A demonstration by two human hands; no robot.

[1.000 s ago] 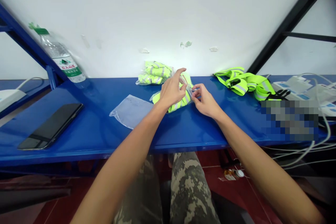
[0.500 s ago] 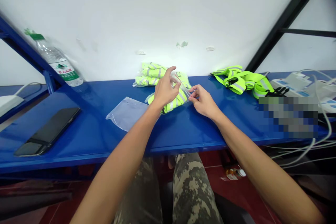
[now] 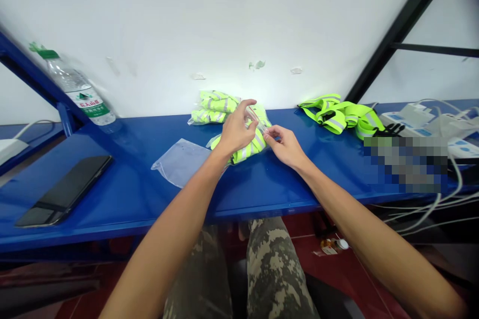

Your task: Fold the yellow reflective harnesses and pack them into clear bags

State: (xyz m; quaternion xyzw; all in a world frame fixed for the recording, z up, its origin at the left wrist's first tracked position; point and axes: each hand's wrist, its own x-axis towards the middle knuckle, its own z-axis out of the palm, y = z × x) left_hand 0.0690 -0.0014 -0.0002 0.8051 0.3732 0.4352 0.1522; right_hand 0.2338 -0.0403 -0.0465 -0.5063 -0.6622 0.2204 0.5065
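- Filled bag, just right of flat bag.
- Right hand pinches its edge; left hand against it, thumb and forefinger apart, grip unclear.
- Uneven pull could let thin plastic slip or crease.

The left hand hides part of the clear bag of fluorescent straps, and whatever its curled fingers touch is out of sight. The left forearm covers the near corner of the flat plastic bag and is cut off by the bottom edge, as are the camouflage trousers. A pixelated patch masks what lies beside the black buckle. The left edge crops a white device; print on the floor bottle is too small to read.
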